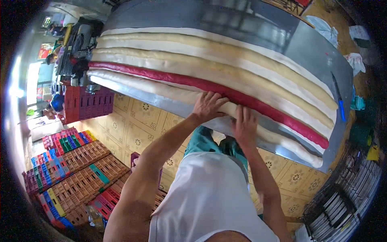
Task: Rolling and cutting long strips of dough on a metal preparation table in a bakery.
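Open grey desk [169,18] shows along the top of the frame, while its near edge runs close beside the pale dough roll [229,109] at centre, with a red roll [201,84] just beyond. The pale roll's long axis slopes from upper left to lower right; my left hand [209,105] lies over it, fingers extended, slightly parted, and my right hand [244,124] is blurred there, its grip undeterminable. Patterned tile floor [137,125] and stacked crates [76,173] occupy the lower left.
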`<state>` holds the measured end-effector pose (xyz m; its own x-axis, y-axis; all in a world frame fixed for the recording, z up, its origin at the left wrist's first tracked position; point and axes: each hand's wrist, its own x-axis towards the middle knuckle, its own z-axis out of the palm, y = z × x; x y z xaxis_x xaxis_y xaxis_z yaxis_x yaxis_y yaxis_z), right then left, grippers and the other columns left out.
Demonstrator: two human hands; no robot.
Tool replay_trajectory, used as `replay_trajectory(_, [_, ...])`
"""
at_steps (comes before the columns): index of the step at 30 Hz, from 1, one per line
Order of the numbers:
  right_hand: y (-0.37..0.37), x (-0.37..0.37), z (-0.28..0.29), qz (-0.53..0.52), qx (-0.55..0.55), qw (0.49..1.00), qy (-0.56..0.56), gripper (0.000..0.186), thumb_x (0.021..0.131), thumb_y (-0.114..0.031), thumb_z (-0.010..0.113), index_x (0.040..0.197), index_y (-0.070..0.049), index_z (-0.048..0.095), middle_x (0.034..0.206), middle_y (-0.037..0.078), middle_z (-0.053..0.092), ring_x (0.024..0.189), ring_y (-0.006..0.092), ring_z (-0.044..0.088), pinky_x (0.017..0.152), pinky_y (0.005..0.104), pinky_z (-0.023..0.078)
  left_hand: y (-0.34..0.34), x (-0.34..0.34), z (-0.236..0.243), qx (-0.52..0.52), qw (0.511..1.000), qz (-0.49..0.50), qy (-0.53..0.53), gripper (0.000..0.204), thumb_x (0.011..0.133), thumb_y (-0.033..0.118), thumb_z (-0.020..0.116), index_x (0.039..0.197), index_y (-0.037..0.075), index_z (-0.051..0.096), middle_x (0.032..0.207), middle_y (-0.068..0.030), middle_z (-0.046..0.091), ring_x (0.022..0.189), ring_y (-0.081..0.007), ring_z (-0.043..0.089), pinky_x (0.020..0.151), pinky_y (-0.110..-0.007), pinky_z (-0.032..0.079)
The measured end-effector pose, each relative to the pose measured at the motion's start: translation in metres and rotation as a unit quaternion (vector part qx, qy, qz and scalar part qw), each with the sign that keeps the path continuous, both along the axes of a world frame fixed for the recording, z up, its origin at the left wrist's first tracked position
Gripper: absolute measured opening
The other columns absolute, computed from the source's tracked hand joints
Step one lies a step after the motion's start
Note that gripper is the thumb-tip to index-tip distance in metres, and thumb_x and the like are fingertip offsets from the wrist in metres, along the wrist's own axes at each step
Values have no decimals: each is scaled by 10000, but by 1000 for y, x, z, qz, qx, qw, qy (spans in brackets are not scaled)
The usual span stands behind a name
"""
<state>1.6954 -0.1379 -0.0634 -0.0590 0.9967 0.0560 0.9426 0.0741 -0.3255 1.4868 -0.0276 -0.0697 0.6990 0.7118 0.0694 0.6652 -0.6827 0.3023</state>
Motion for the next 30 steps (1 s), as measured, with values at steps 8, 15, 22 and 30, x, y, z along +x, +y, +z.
replay_trajectory(8, [-7, 13, 8, 128, -101, 986, -18, 761, 833, -228, 802, 1516, -59, 513, 1454, 176, 547, 1353, 398, 506, 1132, 587, 374, -14, -19, 14, -298, 953, -39, 30, 728, 880, 576, 758, 1445, 149, 592, 1287, -148, 686, 1201, -391, 636, 1082, -525, 457])
replay_trajectory(15, [-5, -133, 19, -29, 9, 1000, -6, 849, 796, -110, 783, 1539, 63, 411, 1451, 272, 542, 1394, 471, 477, 1183, 597, 345, 4, -128, 10, -170, 958, -35, -227, 832, 883, 535, 773, 1535, 104, 491, 1462, -237, 528, 1410, -455, 452, 1194, -592, 342])
replay_trajectory(22, [90, -273, 8, -67, 3, 995, -68, 841, 856, -351, 782, 1550, -31, 432, 1475, 226, 531, 1377, 466, 487, 1155, 598, 373, 79, -265, -28, 46, 995, -18, -90, 732, 794, 504, 812, 1394, 139, 606, 1406, -113, 603, 1353, -332, 524, 1180, -534, 369])
replay_trajectory(30, [117, -215, 8, 52, -54, 995, 59, 584, 910, -292, 770, 1417, -80, 574, 1400, 214, 614, 1236, 437, 618, 967, 561, 509, 124, -255, 17, -293, 956, -22, 16, 597, 914, 712, 648, 1092, 150, 738, 1009, -202, 759, 953, -405, 743, 847, -558, 578])
